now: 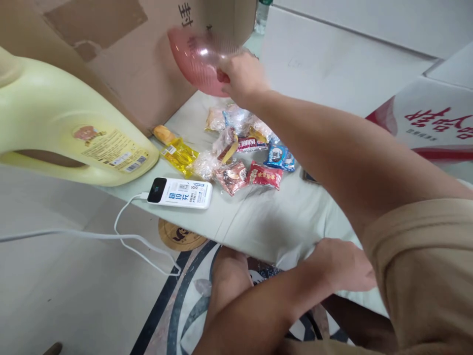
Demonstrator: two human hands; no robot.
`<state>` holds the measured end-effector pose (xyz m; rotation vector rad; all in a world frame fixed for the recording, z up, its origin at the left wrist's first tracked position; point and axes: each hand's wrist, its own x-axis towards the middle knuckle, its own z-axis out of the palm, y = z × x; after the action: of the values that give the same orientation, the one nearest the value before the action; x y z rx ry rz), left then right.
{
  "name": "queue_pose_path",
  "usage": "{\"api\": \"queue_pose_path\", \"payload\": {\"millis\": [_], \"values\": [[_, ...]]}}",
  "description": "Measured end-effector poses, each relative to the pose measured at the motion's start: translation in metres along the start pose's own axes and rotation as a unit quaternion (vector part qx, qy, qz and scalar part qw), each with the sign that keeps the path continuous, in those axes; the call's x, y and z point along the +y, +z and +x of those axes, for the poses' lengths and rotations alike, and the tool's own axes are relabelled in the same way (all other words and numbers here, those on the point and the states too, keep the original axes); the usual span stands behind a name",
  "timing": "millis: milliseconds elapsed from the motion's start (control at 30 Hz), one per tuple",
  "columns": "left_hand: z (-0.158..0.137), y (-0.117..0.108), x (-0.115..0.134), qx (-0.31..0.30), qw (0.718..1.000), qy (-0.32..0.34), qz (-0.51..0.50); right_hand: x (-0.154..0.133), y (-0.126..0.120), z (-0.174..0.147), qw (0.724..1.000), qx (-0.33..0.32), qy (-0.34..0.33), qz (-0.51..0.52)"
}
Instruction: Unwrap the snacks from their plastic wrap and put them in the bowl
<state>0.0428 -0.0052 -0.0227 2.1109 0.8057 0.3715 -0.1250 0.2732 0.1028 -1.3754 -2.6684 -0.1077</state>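
Note:
My right hand (244, 76) reaches across the table, its fingers closed on the rim of a translucent pink ribbed bowl (199, 61). The bowl is tilted on its side above the table, close to a cardboard box. Below it lies a loose pile of wrapped snacks: a red packet (265, 175), a brown packet (232, 177), a blue packet (280, 156) and several clear-wrapped pieces (236, 118). At the near table edge, my left hand (342, 264) rests on the pale cloth (251, 222); its fingers are turned away and hidden.
A large yellow jug (74, 118) stands at the left, beside the cardboard box (121, 54). A white power bank (181, 193) with a plugged-in cable (127, 207) lies at the table edge. White boxes (332, 64) line the back and right. A bottle (262, 17) stands behind.

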Motion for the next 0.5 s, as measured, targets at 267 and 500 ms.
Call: {"api": "queue_pose_path", "payload": {"millis": [267,500], "values": [[-0.015,-0.021,0.017,-0.137,0.990,-0.015,0.037,0.077,-0.049,-0.234,0.951,0.293,-0.100,-0.025],[-0.002,-0.010,0.028,-0.109,0.992,0.019,0.067,0.134,0.014,-0.408,0.960,0.261,0.082,-0.054]]}}
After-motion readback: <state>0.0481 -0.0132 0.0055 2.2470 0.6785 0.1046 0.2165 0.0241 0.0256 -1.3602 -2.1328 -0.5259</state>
